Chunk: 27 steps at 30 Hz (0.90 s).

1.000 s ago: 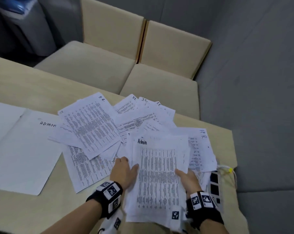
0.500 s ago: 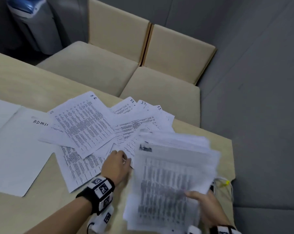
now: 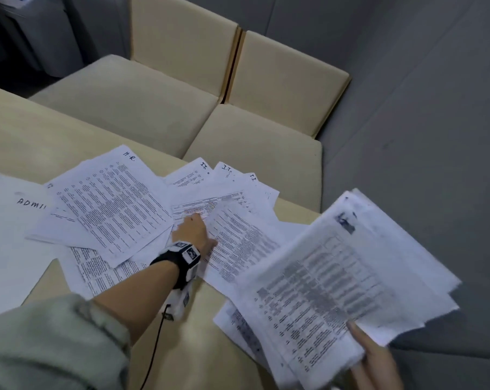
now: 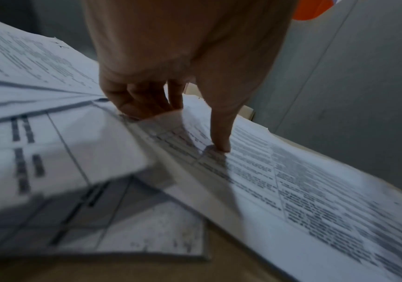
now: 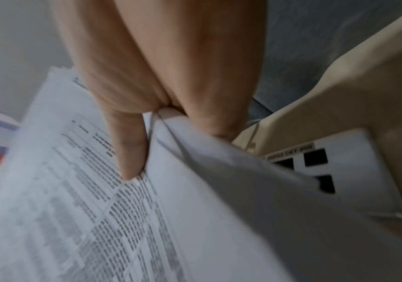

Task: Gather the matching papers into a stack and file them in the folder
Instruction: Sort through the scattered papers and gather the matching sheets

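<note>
Your right hand (image 3: 378, 358) pinches a loose sheaf of thin white printed sheets (image 3: 342, 280) at its near right corner, thumb on top and the other fingers underneath. The sheaf is fanned and uneven at its edges, tilted up off the smooth pale wooden table (image 3: 27, 130), near the table's right edge. Its print is blurred; you cannot read the heading.

Your left hand (image 3: 194, 233) reaches into the scattered papers (image 3: 229, 220) at the middle of the table. From the left wrist view, the index finger (image 4: 221, 133) is straight with its tip pressed on a flat printed sheet, while the other fingers (image 4: 132, 99) curl down against the edge of a lifted, bowed sheet; whether they actually hold that sheet, you cannot tell.

A sheet marked "H.R." (image 3: 108, 201) lies on top at the left of the spread, and three corners marked "I.T." (image 3: 227, 170) fan out at the far side. The flat white folder (image 3: 10, 235), hand-lettered "ADMI…", lies open at the far left, partly under the spread. Two beige padded chairs (image 3: 266, 142) stand beyond the table.
</note>
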Available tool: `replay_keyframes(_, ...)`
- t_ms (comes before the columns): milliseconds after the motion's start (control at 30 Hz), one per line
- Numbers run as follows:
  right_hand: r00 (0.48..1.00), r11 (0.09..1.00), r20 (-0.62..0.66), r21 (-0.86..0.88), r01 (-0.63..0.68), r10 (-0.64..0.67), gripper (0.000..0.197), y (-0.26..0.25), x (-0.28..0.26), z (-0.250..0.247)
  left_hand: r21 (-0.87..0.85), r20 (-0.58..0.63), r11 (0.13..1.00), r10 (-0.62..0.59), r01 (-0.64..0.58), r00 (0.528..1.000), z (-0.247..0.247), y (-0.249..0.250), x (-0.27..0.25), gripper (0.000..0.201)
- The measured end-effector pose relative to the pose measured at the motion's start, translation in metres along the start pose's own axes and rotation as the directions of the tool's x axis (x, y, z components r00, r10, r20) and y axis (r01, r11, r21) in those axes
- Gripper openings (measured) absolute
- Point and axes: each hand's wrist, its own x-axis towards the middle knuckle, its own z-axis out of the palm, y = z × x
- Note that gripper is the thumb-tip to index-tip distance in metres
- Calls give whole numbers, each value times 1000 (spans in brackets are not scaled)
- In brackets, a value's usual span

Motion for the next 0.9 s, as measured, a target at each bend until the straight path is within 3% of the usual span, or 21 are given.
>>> replay_keyframes(67, 996, 1000, 85, -22, -7, 9, 52, -7, -12, 27, -48, 20, 997, 55, -54, 998, -1, 0, -4, 31)
replay_keyframes(167, 991, 992, 118, 93, -80, 68, 21, 8, -13, 50, -250, -85, 967, 26, -47, 996, -4, -7, -16, 28)
replay_keyframes(233, 978, 975, 112, 118, -190, 177, 47, 29, -7, 59, -375, -102, 926, 8, -46, 995, -4, -15, -32, 34)
replay_keyframes(300, 955, 957, 110, 70, -283, 274, 77, 44, -1, 68, -524, 39, 851, 52, -24, 998, 1, -23, -51, 35)
replay_keyframes(333, 942, 946, 139, 69, -317, 306, 76, 48, -4, 76, -615, 166, 788, 97, 26, 981, 5, -26, -64, 31)
replay_keyframes(433, 948, 957, 171, 61, -283, 269, 34, 53, -9, 95, -720, 437, 670, 234, 181, 869, 21, -37, -96, 24)
replay_keyframes(500, 951, 968, 195, 21, -249, 241, 29, 54, -9, 101, -709, 498, 681, 302, 182, 813, 28, -41, -111, 21)
replay_keyframes(567, 963, 977, 162, -56, -208, 214, 44, 54, -7, 101, -699, 526, 695, 341, 168, 779, 30, -43, -118, 26)
replay_keyframes(667, 980, 980, 114, -126, -151, 166, 61, 45, -4, 99, -715, 511, 684, 366, 148, 778, 23, -41, -121, 43)
replay_keyframes(733, 976, 982, 142, -110, -150, 165, 93, 38, -4, 94, -745, 504, 655, 424, 129, 753, 16, -35, -122, 34)
replay_keyframes(767, 970, 984, 174, -92, -156, 170, 95, 36, -5, 93, -759, 511, 637, 456, 133, 729, 12, -30, -122, 30)
replay_keyframes(833, 964, 983, 199, -79, -164, 177, 71, 31, -9, 91, -771, 520, 621, 489, 139, 701, 7, -19, -126, 39)
replay_keyframes(900, 968, 984, 178, -60, -170, 178, 53, 27, -8, 86, -791, 517, 586, 483, 177, 707, 7, -14, -126, 36)
